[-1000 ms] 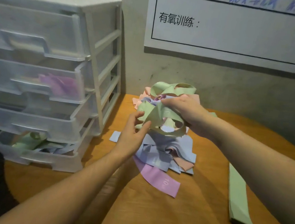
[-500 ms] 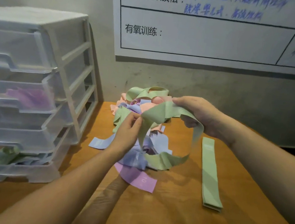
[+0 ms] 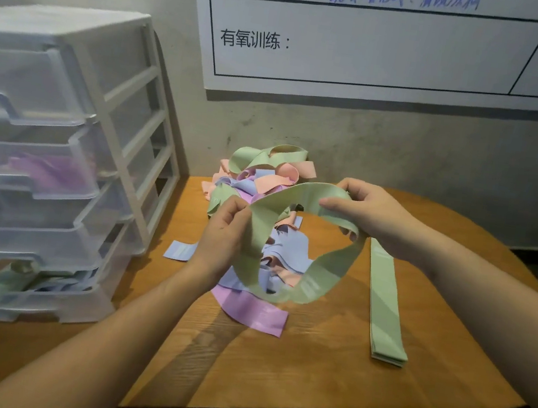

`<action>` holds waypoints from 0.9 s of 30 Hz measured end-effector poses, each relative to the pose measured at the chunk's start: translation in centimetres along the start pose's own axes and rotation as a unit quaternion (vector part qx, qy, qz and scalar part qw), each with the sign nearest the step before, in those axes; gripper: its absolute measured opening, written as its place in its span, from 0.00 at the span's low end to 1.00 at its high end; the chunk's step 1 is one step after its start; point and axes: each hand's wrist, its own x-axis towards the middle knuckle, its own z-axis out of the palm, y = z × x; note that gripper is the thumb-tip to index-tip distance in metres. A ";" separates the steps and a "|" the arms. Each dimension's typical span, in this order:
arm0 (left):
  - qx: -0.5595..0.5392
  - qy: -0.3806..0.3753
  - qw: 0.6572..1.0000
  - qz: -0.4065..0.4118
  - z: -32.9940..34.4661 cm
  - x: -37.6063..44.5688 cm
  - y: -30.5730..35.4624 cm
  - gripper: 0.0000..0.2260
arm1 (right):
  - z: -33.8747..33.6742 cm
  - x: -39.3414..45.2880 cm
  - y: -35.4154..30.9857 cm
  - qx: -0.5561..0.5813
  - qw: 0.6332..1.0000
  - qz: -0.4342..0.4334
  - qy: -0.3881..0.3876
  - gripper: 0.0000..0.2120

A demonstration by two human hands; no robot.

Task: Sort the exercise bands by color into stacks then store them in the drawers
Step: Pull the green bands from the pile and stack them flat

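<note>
Holding green band loop (image 3: pixel 303 243) open above mixed pile (image 3: pixel 263 182) — left hand (image 3: pixel 225 232) pinches left side, right hand (image 3: pixel 373 215) grips top. Advice: flatten it untwisted, edges aligned, onto green stack (image 3: pixel 384 306) at right.

Two bare forearms, no sleeves visible

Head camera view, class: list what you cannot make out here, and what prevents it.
- Bottom clear plastic drawer: green and blue bands inside, count blurred by the frosted front.
- Mixed pile of pastel bands: lower part hidden by the left hand and the held green loop band.
- White wall chart: cut off by the top and right edges.
</note>
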 end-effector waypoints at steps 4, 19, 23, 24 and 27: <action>0.021 -0.003 1.000 -0.004 0.0 -0.3 -0.3 0.10 | 0.5 -0.1 -0.1 0.084 0.995 0.025 -0.043 0.08; 0.000 -0.118 0.991 -0.057 -1.9 -0.5 -2.1 0.08 | 1.3 -0.4 -0.6 0.244 0.945 0.048 -0.215 0.16; -0.016 -0.133 0.989 -0.068 -1.1 -0.8 -1.7 0.13 | 2.6 -0.3 -0.9 0.186 0.959 0.049 -0.208 0.23; -0.003 -0.136 0.989 -0.064 -0.9 -0.9 -1.5 0.13 | 2.9 -0.3 -1.1 0.175 0.962 0.046 -0.205 0.26; 0.026 -0.140 0.989 -0.045 -0.5 -1.2 -1.6 0.12 | 3.3 -0.2 -1.8 0.138 0.969 0.047 -0.201 0.24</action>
